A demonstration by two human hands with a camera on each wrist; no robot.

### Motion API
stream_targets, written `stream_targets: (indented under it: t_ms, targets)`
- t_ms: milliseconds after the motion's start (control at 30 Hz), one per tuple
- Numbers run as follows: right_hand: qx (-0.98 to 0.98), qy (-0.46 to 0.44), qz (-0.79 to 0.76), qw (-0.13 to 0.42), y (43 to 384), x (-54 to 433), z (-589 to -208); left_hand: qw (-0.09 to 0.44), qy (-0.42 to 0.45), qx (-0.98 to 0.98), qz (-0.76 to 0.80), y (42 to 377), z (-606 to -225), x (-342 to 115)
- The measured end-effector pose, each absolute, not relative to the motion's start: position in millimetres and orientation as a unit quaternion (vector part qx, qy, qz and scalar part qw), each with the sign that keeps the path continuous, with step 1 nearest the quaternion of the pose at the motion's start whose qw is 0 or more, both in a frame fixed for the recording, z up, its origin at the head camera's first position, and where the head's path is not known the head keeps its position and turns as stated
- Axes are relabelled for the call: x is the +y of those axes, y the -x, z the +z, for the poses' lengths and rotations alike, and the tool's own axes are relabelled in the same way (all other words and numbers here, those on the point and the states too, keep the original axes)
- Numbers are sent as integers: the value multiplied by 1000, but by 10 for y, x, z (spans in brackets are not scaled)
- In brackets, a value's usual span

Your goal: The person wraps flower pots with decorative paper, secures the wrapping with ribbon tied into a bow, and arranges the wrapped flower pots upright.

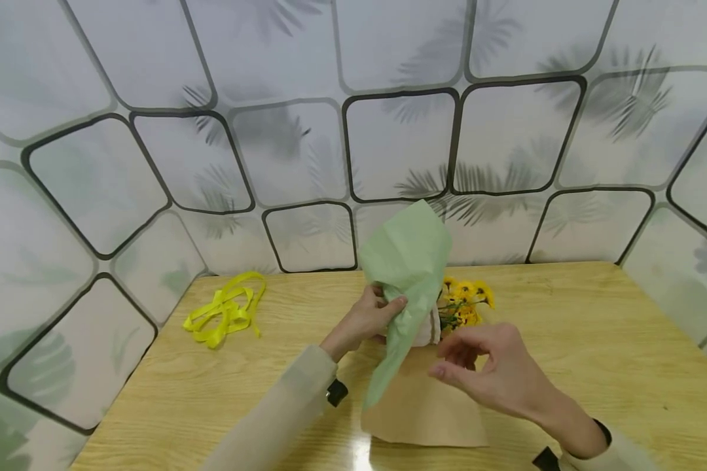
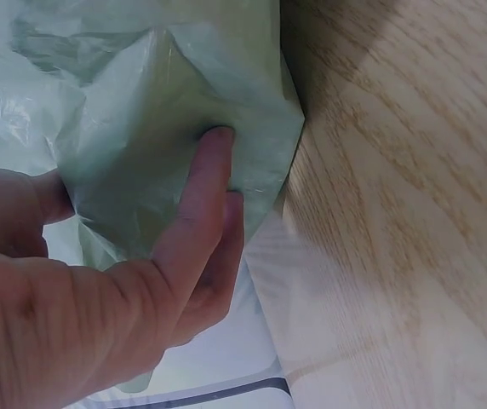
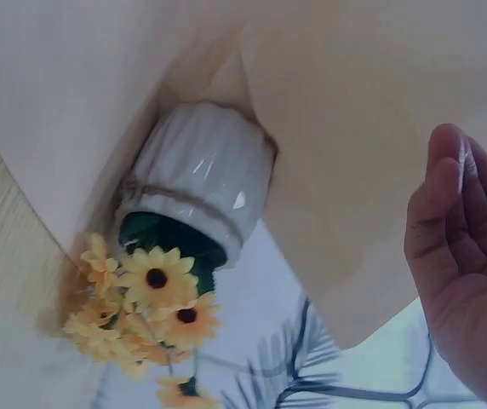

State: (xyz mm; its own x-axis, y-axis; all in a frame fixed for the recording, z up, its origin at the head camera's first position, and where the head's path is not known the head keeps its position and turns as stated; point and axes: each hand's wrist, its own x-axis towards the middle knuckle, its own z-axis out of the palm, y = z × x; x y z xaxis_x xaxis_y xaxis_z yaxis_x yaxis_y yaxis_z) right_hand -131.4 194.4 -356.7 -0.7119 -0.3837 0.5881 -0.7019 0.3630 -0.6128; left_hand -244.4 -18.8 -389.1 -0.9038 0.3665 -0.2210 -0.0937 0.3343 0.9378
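Observation:
A sheet of pale green wrapping paper (image 1: 412, 261) stands up over a white ribbed pot (image 3: 201, 162) with twine round its rim. My left hand (image 1: 368, 314) pinches this sheet between thumb and fingers; in the left wrist view, fingertips (image 2: 218, 145) press into its folds. Yellow artificial flowers (image 3: 158, 298) come out of the pot, which lies on its side. Under it spreads brown kraft paper (image 1: 430, 405). To the right of the green sheet, my right hand (image 1: 495, 369) hovers above the kraft paper, fingers loosely bent with nothing between them.
A loose tangle of yellow ribbon (image 1: 226, 314) lies on the left of the wooden table (image 1: 595, 353). Behind the table's far edge and at both sides hangs a patterned cloth (image 1: 294, 150) with dark outlines and leaf prints.

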Motion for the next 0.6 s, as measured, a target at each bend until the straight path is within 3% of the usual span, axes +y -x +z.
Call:
stream_targets:
  t_ms: [133,333,600]
  targets:
    - [-761,-413,432,254,1260,1806,-3594,199,-79,795,567,2439,-3880,-176]
    - [-742,-417,400,340,1209,1607,-3547,189,-68,796,572,2445,-3895,-173]
    - [-745,-384,379,391,1218,1470,-3531,171,-63,792,583,2466,-3950,-142]
